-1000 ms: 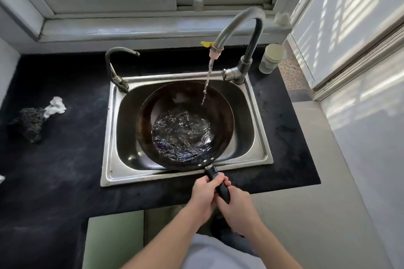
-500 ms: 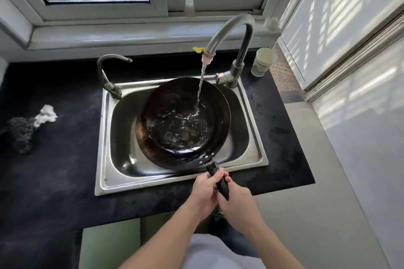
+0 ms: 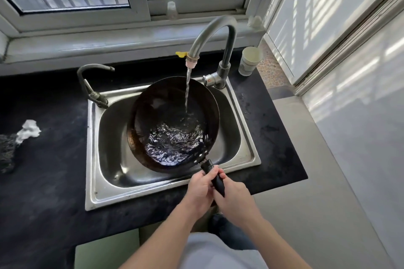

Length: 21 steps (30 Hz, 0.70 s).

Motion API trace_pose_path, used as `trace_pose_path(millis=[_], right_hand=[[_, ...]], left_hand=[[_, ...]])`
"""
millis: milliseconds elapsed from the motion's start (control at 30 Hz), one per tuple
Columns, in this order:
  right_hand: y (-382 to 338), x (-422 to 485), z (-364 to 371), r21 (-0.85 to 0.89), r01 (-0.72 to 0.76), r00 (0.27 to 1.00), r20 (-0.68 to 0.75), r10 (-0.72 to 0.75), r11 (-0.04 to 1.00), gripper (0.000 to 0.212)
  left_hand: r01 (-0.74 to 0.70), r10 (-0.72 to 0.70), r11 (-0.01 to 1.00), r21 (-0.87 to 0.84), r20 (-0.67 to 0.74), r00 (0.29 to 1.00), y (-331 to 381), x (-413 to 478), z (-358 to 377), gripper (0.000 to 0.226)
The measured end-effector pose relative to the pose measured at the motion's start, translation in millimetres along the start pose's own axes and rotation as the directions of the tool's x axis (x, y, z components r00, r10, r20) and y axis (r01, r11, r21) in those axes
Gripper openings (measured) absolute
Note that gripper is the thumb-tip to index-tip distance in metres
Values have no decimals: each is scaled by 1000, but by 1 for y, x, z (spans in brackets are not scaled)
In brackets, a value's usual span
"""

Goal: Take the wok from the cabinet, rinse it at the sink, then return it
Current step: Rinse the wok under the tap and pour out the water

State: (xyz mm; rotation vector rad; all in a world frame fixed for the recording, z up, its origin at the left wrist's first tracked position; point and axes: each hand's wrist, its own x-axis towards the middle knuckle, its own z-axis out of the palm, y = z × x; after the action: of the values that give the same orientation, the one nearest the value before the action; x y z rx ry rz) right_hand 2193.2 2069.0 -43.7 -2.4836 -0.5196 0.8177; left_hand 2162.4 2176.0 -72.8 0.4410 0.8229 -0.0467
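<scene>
A crumpled white rag lies near the left edge of the matte black counter. The round dark wok is held tilted inside the rectangular steel sink, rippling water pooled within, under the curved metal tap. Its black handle is gripped tightly by the left hand and right hand. A ribbed paper cup stands at the back right corner.

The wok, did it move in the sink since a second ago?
Yes. The wok has shifted toward the back right of the sink, nearer the tap; its far rim now overlaps the sink's back edge. Both hands hold its handle.
</scene>
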Motion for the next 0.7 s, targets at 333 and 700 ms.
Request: trace_pose_path(millis=[333, 700], right_hand=[[-19, 14, 13, 41, 63, 996, 67, -66, 997, 39], [1, 0, 20, 44, 48, 995, 85, -52, 998, 37]], left_hand=[[-88, 89, 996, 26, -53, 995, 20, -10, -15, 10], [-37, 45, 995, 95, -84, 995, 1, -16, -17, 10]])
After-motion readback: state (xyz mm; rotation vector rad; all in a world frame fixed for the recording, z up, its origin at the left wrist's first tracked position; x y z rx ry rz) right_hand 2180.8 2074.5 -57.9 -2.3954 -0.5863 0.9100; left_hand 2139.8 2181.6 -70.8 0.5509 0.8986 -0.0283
